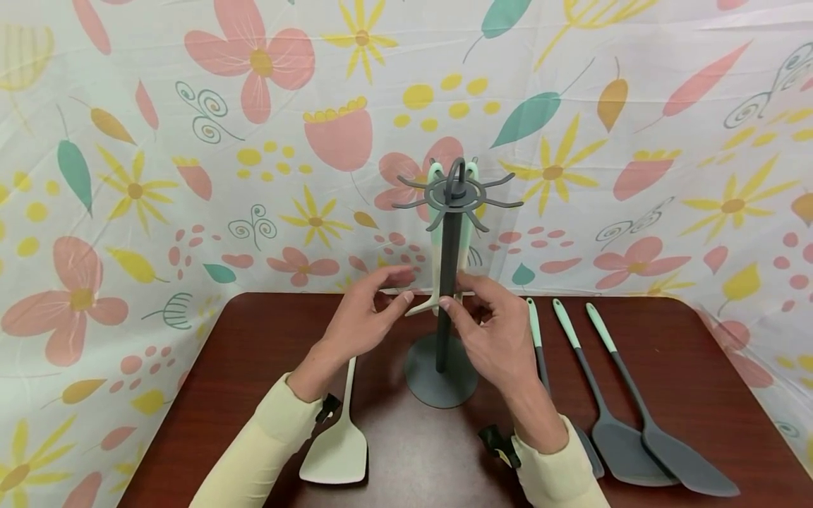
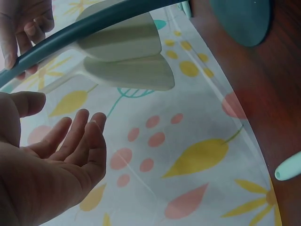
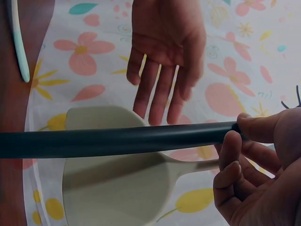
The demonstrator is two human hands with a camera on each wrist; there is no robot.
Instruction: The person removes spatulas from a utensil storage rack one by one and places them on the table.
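A dark grey utensil stand (image 1: 449,261) with a round base (image 1: 438,384) rises from the table, topped by a ring of hooks (image 1: 454,194). My right hand (image 1: 498,331) pinches its pole between thumb and fingers, about midway up. Two cream turners with mint handles hang from hooks on the far side; their blades (image 2: 122,40) show side by side in the left wrist view, and the pole crosses in front of a blade (image 3: 117,188) in the right wrist view. Left of the pole, my left hand (image 1: 365,310) holds nothing, its fingers extended and apart from the stand.
On the table's left lies a cream turner (image 1: 336,451), blade toward me. To the right are three grey utensils with mint handles: one (image 1: 542,360) partly behind my right arm, a turner (image 1: 629,451), and another (image 1: 689,462) overlapping it. A flowered cloth (image 1: 254,176) hangs behind the table.
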